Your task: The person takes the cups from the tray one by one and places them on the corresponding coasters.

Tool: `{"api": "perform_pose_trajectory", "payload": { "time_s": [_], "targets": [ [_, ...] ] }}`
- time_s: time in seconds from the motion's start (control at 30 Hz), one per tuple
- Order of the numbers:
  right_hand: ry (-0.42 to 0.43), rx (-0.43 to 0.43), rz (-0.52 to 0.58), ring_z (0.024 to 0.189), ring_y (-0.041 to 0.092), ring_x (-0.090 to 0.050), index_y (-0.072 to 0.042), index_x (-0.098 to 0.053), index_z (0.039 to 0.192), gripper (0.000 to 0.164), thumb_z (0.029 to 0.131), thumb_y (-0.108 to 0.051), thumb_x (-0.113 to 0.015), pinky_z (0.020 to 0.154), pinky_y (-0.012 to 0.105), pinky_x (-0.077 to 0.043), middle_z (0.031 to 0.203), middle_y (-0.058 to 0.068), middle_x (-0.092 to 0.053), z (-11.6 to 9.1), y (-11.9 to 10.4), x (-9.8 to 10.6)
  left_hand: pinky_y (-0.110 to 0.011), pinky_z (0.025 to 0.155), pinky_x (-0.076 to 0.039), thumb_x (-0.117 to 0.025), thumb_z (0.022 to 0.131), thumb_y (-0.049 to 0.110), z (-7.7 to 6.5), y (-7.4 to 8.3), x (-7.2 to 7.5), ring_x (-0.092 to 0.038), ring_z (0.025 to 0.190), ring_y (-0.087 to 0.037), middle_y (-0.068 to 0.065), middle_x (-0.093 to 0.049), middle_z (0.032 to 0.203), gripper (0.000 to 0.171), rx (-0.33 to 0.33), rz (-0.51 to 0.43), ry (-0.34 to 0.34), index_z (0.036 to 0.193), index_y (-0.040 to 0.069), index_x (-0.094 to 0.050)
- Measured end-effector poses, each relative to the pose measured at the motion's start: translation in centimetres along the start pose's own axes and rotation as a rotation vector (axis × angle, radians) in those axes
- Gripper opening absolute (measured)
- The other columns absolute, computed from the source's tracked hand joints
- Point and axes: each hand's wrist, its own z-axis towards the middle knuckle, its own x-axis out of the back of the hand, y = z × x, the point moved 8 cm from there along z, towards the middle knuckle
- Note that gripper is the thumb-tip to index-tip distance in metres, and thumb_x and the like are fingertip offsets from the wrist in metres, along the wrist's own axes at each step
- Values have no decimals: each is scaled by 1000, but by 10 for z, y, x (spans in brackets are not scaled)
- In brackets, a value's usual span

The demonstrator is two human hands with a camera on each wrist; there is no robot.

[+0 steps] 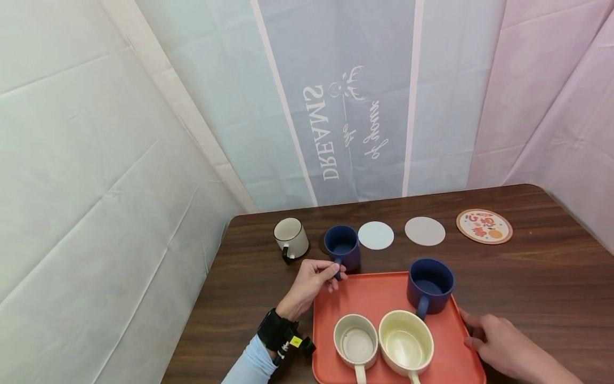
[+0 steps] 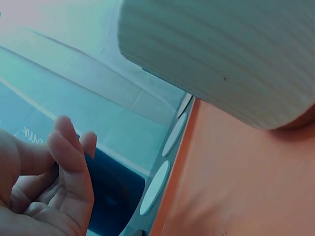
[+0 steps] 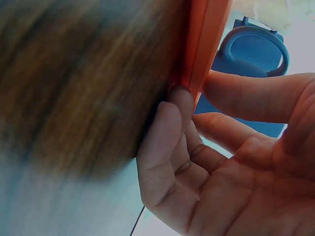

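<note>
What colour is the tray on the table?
The tray is orange-red; the head view shows it best.

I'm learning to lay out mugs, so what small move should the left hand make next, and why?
Probably ease the held blue mug squarely onto the dark coaster: the left hand pinches its handle, and the coaster's edge shows beside the mug. Whether it touches down, I cannot tell.

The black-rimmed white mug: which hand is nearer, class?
Left. In the head view, the left hand is just below and right of the white mug, holding a blue mug by its handle; the right hand is farther right, gripping the tray.
</note>
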Motion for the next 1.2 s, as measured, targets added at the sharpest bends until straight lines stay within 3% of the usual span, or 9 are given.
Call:
{"api": "perform_pose_trajectory", "payload": {
  "time_s": [0.2,0.43,0.57,0.97,1.2],
  "targets": [
    [-8,-3,9,70,20,-54,20,-52,140,55,96,-5,-73,63,30,-44,78,1,-57,3,4,-1,-25,66,-58,-63,108,11,4,-5,5,-65,65,-10,-45,-65,107,35,19,-12,75,116,-23,-65],
    [-7,-17,4,71,20,-55,21,-53,138,53,96,-5,-74,63,31,-46,79,1,-58,3,4,-1,-25,65,-58,-64,107,13,8,-8,12,-66,64,-13,-25,-76,97,33,22,7,171,114,-19,-69],
    [1,30,5,69,18,-54,21,-55,136,51,96,-4,-73,62,29,-45,77,0,-58,2,0,0,-24,62,-57,-65,107,13,12,-10,15,-66,63,-12,-24,-76,94,33,12,20,208,112,-19,-70],
    [44,87,-28,64,12,-50,19,-54,139,54,95,-4,-73,61,28,-42,73,-3,-54,1,-2,2,-21,60,-55,-64,107,13,18,-11,24,-65,62,-11,-19,-76,91,31,5,59,279,110,-17,-72],
    [27,61,-15,67,17,-52,19,-53,139,54,95,-4,-73,62,29,-42,74,-1,-56,1,-1,1,-20,59,-54,-62,108,11,22,-12,28,-64,61,-10,-18,-77,90,30,13,70,312,110,-16,-72]
  ]
}}
